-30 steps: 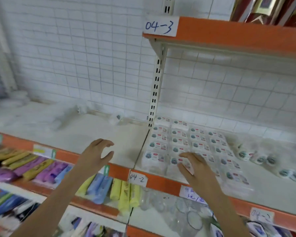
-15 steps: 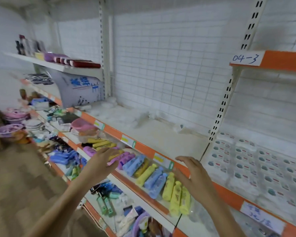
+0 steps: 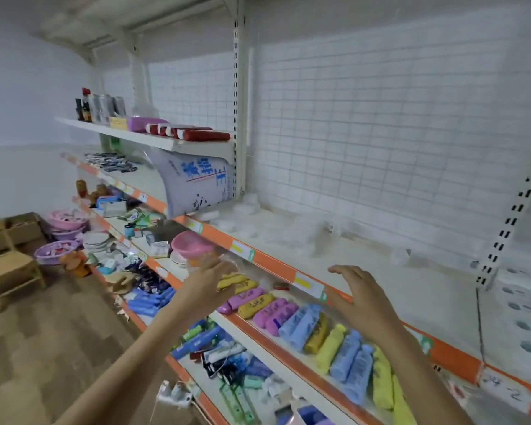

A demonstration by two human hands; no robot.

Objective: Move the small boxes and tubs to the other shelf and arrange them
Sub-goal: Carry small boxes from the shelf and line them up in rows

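Hovering before the orange-edged shelf (image 3: 276, 265), the left hand (image 3: 210, 282) and right hand (image 3: 362, 299) are loosely spread, holding nothing. Blurred small boxes (image 3: 521, 314) lie far right, past the slotted upright (image 3: 509, 222). Coloured tubes (image 3: 304, 323) fill the shelf below.

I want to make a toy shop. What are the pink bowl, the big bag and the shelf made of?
The pink bowl looks like plastic: even bright colour, smooth soft shine. The big bag seems a woven or plastic sack: it sags and creases, with printed blue writing. The shelf looks like painted metal, matte off-white, with a slotted upright beside it. All guesses from looks alone.
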